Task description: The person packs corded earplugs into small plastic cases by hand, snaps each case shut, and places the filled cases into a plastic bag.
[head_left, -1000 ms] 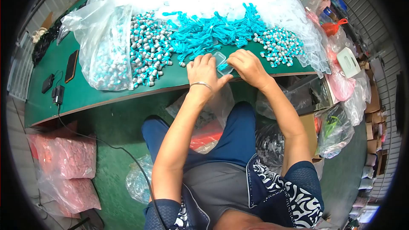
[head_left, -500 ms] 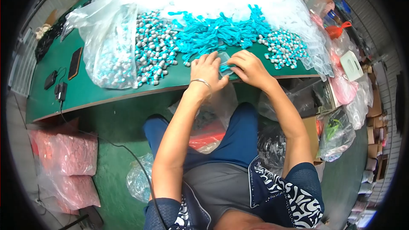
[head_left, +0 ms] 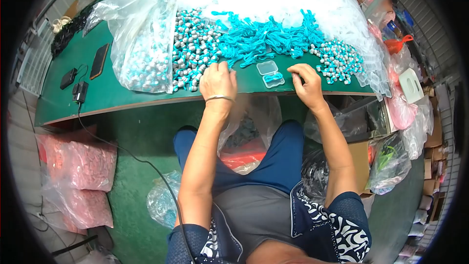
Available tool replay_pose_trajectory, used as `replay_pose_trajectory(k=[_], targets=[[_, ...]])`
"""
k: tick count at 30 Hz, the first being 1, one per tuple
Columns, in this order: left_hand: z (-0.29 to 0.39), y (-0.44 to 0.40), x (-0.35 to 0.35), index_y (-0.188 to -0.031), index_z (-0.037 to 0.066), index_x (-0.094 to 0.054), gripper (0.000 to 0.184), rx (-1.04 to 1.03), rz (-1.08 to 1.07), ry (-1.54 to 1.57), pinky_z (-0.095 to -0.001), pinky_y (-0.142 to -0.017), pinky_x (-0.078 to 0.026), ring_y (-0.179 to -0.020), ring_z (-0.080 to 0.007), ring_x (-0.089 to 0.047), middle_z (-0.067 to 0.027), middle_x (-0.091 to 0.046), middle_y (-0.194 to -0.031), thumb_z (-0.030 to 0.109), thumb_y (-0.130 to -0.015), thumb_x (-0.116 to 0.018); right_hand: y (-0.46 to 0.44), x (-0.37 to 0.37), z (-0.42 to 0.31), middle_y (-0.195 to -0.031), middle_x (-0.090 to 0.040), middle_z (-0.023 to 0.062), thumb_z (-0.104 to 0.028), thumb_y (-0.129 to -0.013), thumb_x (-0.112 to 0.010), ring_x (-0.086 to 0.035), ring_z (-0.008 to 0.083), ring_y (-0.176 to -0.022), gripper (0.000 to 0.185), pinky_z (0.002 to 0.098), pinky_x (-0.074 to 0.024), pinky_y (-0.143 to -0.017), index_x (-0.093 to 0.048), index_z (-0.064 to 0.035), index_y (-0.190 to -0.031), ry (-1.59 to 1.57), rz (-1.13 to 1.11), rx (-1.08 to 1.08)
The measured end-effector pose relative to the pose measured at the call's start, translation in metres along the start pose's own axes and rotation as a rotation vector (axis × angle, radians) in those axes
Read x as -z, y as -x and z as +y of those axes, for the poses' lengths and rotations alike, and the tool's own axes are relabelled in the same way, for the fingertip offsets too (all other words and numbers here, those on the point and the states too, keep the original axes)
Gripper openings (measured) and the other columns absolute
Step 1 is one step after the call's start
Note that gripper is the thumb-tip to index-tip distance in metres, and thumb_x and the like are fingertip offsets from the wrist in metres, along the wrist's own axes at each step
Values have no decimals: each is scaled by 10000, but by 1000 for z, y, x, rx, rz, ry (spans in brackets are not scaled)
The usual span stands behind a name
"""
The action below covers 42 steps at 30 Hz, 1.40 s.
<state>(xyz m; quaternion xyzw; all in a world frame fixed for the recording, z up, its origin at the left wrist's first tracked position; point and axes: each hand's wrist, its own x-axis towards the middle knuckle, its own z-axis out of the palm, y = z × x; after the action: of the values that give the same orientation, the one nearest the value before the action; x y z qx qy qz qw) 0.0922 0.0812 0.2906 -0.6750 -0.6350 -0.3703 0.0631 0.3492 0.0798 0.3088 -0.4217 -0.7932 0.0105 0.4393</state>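
Observation:
A small clear plastic case lies on the green table with its lid folded back, and a teal cord is coiled inside. My right hand is just right of the case, apart from it, with fingers bent, thumb apart and nothing visible between them. On the other side, my left hand is at the edge of a heap of small grey-and-teal plugs, its fingers curled down; their tips are hidden, so what they hold does not show. Bundles of teal cords lie behind the case.
Another heap of plugs lies at the right, beside many clear cases. A clear bag of plugs, a phone and small black devices are at the left. A black cable hangs past my left arm.
My hands have moved apart, left and right, from the clear case they were both holding. The case now lies on the table with its lid open.

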Motion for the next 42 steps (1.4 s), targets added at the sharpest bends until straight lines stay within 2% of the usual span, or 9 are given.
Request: replay_pose_trajectory(k=[4,9,14,20,27,32,34,38,42], targets=[[2,-2,-4,-853,100,-649,200,-20,-89,-169,-424,-697,-522,-826,-292,-634,-98,-628,-853,265,-769,-728,5,19,11,-874,-670,95,17,-794,-618,-643,267,-812,135,363,-484,-731,-669,-54,-898,99,136,-111],[1,-1,-9,-898,110,-612,151,-131,-31,-4,-429,-706,-478,-821,-298,-621,-83,-639,-858,128,-773,-695,14,57,47,-844,-673,66,-3,-784,-629,-629,258,-752,144,358,-478,-695,-691,-80,-889,239,327,-215],[3,3,-2,-963,67,-613,197,-225,-88,159,-413,-754,-495,-859,-321,-613,-108,-629,-913,12,-776,-640,26,62,59,-847,-653,7,-143,-777,-694,-592,216,-883,97,435,-368,-800,-695,-158,-873,652,85,-213],[2,4,-5,-960,59,-625,167,-186,-76,219,-408,-734,-505,-861,-329,-623,-121,-631,-919,3,-803,-635,16,43,68,-923,-650,14,-192,-769,-723,-562,236,-980,164,519,-335,-892,-707,-133,-921,849,-11,-153],[-4,2,-10,-918,53,-642,115,-179,-102,253,-404,-722,-505,-826,-323,-630,-119,-641,-889,44,-808,-670,8,32,64,-822,-655,27,-151,-788,-700,-593,239,-898,158,532,-324,-912,-697,-143,-945,778,-62,-111],[4,7,-10,-870,42,-640,109,-140,-53,504,-334,-574,-490,-604,-232,-614,-102,-637,-813,6,-781,-692,1,30,28,-829,-695,39,-109,-780,-696,-626,216,-822,109,411,-403,-831,-691,-105,-889,249,-39,-215],[19,10,-6,-871,44,-637,117,-181,-69,554,-329,-577,-490,-638,-226,-620,-91,-640,-833,-3,-777,-688,-1,23,15,-833,-715,41,-118,-777,-691,-646,231,-766,83,368,-445,-701,-693,-81,-851,-4,-55,-110],[46,9,-8,-858,59,-645,123,-305,-84,511,-382,-699,-513,-809,-296,-634,-99,-647,-888,21,-756,-704,-3,7,-4,-885,-673,-16,-154,-789,-700,-584,189,-899,94,389,-348,-877,-689,-129,-879,-42,-216,-62],[54,8,-16,-856,70,-661,118,-315,-128,410,-407,-724,-508,-854,-305,-626,-91,-636,-901,36,-751,-702,-2,-6,1,-967,-631,-1,-154,-786,-706,-557,203,-987,92,392,-355,-875,-691,-142,-875,-37,-210,-21]])
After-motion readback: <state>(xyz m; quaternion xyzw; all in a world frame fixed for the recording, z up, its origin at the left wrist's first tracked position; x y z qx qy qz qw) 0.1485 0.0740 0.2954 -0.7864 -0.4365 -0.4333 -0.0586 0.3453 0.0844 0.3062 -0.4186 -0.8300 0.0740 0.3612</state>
